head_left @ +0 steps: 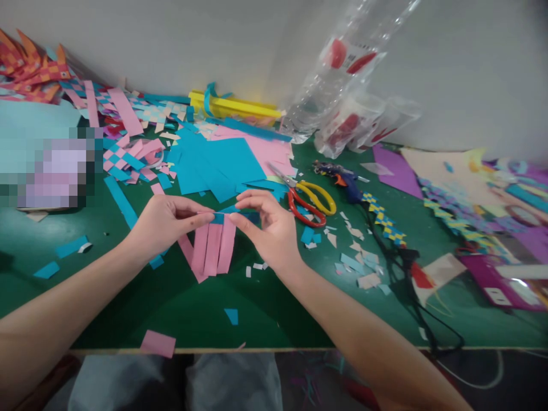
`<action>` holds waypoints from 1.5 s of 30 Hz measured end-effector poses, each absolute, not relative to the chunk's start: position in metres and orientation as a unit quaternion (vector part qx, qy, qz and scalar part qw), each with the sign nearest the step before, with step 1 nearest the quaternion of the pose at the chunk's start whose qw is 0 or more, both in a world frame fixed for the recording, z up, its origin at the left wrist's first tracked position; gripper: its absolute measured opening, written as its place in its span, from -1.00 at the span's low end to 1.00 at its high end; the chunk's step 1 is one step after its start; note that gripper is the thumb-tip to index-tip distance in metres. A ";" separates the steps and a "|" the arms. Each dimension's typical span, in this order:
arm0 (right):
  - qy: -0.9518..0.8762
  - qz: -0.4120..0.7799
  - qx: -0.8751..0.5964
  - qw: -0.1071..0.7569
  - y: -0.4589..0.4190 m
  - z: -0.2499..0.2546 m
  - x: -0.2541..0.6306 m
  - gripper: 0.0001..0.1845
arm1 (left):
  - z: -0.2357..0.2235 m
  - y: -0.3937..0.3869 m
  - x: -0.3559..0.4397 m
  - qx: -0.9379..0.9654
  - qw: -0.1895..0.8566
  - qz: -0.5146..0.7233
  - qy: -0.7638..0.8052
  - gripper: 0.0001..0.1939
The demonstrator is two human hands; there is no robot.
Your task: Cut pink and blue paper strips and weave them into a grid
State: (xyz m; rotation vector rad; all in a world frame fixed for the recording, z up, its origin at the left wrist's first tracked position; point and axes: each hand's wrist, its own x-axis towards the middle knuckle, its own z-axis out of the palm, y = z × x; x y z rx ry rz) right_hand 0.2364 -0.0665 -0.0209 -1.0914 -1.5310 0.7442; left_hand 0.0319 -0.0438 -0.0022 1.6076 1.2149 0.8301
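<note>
Pinching a blue strip (218, 218) left of the scissors (295, 184), left hand (165, 222); thumbing it, right hand (272, 228), loosely curled, grip unclear; pink strips (213, 251) below; lightly littered bench (188, 317) nearer than scissors, edge crossed by pink scrap (158, 343).

We look through one camera, worn up on the head. It faces forward and down, so we see the table (299, 319) from above. The left hand (160, 221) and right hand (274, 231) are close to us, near the middle of the clock. Below us, at seven o'clock, we see the legs (117, 381); at twelve, farther off, we see the wall (240, 45).
</note>
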 end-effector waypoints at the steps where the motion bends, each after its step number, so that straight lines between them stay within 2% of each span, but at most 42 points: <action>1: -0.629 0.332 -0.453 0.538 -0.066 -0.021 0.237 -0.77 | -0.003 -0.044 0.032 0.647 0.463 0.349 0.494 -0.85; 6: -0.516 0.509 -0.428 0.540 -0.063 -0.022 0.234 -0.43 | -0.006 -0.045 0.032 0.612 0.453 0.415 0.498 -0.83; 8: -0.469 0.588 -0.409 0.517 -0.063 -0.025 0.230 -0.40 | -0.008 -0.045 0.032 0.599 0.458 0.429 0.498 -0.83; 10: -0.446 0.625 -0.407 0.495 -0.064 -0.027 0.225 -0.48 | -0.010 -0.046 0.033 0.593 0.463 0.430 0.499 -0.83; 13: -0.465 0.599 -0.421 0.498 -0.068 -0.028 0.221 -0.63 | -0.012 -0.046 0.034 0.594 0.471 0.421 0.499 -0.84; 16: -0.487 0.552 -0.464 0.493 -0.072 -0.026 0.222 -0.69 | -0.014 -0.046 0.036 0.589 0.496 0.417 0.483 -0.86; 22: -0.506 0.504 -0.515 0.473 -0.072 -0.021 0.227 -0.66 | -0.012 -0.046 0.036 0.590 0.528 0.394 0.467 -0.86; 36: -0.573 0.510 -0.524 0.371 -0.073 -0.014 0.226 -0.67 | -0.004 -0.045 0.037 0.685 0.460 0.299 0.480 -0.76; 40: -0.595 0.514 -0.499 0.364 -0.072 -0.015 0.227 -0.62 | -0.002 -0.046 0.036 0.686 0.429 0.311 0.498 -0.77; 45: -0.622 0.510 -0.501 0.320 -0.072 -0.017 0.229 -0.47 | -0.002 -0.047 0.035 0.686 0.407 0.340 0.499 -0.78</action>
